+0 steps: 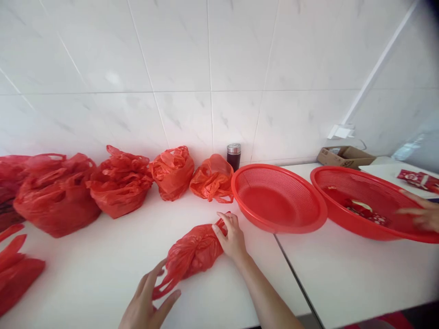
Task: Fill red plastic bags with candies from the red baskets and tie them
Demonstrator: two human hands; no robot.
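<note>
A filled red plastic bag (195, 251) lies on the white table in front of me, its contents hidden. My right hand (233, 237) pinches the bag's gathered far-right end between thumb and fingers. At the near-left end, my left hand (147, 297) has its thumb and fingers spread around the loose handles, with a gap between them. To the right of the bag sits a red plastic colander (279, 201) with perforated walls and nothing visible inside.
Several red plastic bags (58, 196) line the wall at left. A dark flask (233, 157) stands behind the colander. At right, another person's hand (423, 211) reaches over a second red colander (343, 183) containing patterned packets. A cardboard box (346, 156) rests behind it.
</note>
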